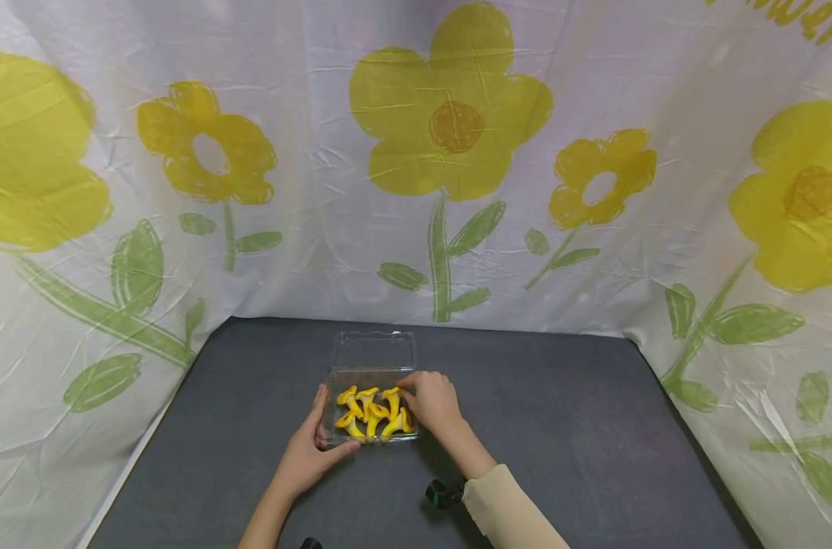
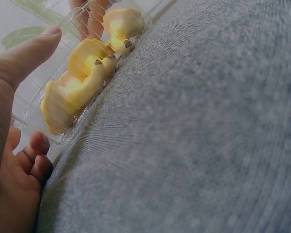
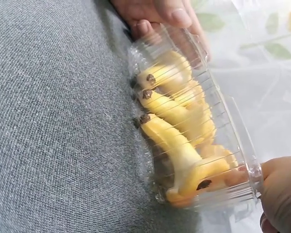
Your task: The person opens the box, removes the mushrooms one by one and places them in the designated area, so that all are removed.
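A clear plastic clamshell box sits on the dark table with its lid folded back on the far side. Inside lie several yellow chanterelle mushrooms in two rows. My left hand holds the box at its near left corner, thumb along the front edge and fingers on the left side. Over the right wall reaches my right hand, its thumb and forefinger pinching the far-right mushroom. In the right wrist view those fingertips are partly hidden behind the ribbed plastic wall.
Dark grey cloth covers the table. A white curtain printed with yellow flowers hangs behind the table and at both sides. A small black device sits by the right wrist.
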Available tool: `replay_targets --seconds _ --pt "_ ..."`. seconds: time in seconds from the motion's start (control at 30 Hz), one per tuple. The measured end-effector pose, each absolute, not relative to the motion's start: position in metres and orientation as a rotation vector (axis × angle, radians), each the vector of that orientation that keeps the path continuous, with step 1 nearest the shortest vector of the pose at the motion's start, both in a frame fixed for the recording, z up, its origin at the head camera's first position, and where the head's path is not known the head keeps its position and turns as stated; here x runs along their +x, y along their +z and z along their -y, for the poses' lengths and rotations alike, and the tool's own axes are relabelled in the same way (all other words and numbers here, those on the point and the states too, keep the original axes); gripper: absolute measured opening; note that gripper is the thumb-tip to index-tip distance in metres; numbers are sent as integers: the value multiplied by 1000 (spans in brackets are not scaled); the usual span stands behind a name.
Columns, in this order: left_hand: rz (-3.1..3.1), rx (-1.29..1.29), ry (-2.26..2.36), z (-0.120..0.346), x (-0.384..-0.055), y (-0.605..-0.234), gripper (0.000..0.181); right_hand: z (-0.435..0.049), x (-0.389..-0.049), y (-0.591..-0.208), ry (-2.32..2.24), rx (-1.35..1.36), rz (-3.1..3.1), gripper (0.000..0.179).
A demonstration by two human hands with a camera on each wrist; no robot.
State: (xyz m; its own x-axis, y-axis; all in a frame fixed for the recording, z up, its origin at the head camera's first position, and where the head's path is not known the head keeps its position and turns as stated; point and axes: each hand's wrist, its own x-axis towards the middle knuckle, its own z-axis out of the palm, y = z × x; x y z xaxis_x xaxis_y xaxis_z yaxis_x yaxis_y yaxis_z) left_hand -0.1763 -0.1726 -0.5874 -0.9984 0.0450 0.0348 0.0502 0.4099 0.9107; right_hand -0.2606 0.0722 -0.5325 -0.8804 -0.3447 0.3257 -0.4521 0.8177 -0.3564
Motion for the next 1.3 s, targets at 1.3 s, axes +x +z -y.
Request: replay_targets --seconds 1.3 --pt "2608 -117 -1704 170 -177 -585 120 -126 -278 -517 919 474 2434 16"
